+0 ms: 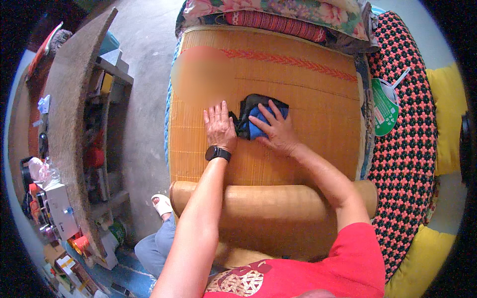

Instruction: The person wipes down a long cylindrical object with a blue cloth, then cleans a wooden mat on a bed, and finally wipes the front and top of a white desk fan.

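A small folded black and blue fabric item (264,97), perhaps a pouch, lies on a woven bamboo mat (316,138). My right hand (277,130) rests on its blue part with the fingers spread, pressing from above rather than gripping. Just left of it, my left hand (220,128) lies palm down with straight fingers and holds nothing. A black strap-like end (234,121) of the item reaches the edge of that hand. On my left wrist is a black watch (217,153).
A rolled mat (272,203) lies across in front of my body. Folded floral bedding (283,16) is stacked at the far end. To the right, a green hand fan (385,108) rests on a patterned cover (402,160). A cluttered wooden shelf unit (70,93) stands left, beyond the floor.
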The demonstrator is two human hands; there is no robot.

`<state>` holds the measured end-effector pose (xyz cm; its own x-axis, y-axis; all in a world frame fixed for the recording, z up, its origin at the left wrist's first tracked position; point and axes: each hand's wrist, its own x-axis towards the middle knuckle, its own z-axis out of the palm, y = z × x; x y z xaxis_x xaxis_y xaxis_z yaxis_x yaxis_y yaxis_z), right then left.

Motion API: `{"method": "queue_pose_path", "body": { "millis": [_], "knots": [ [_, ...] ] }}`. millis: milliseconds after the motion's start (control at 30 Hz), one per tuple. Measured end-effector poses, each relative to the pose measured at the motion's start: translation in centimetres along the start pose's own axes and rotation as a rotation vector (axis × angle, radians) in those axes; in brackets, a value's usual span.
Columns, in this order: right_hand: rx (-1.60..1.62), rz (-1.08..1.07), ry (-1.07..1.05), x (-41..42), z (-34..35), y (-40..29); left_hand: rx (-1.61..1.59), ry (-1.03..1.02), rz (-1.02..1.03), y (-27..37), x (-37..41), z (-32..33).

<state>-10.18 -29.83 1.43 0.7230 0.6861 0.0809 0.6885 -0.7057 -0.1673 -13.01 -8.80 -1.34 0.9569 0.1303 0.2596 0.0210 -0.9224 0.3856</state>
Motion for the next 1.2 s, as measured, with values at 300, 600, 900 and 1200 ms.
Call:
{"method": "queue_pose_path", "body": {
  "millis": [300, 600, 900, 1200],
  "knots": [
    [-0.266, 0.661, 0.35, -2.3, -1.6, 33.2, 0.074, -0.053, 0.001, 0.8, -0.1, -0.1],
    [-0.045, 0.237, 0.242, 10.3, 0.4, 7.3, 0.107, -0.015, 0.014, 0.1, -0.2, 0.2],
    [0.072, 0.508, 0.169, -5.6, -5.5, 11.4, 0.12, 0.038, 0.019, -0.4, -0.2, 0.2],
    [-0.071, 0.403, 0.122, -5.9, 0.8, 4.9, 0.179, 0.046, 0.016, -0.4, -0.1, 1.0]
  ]
}}
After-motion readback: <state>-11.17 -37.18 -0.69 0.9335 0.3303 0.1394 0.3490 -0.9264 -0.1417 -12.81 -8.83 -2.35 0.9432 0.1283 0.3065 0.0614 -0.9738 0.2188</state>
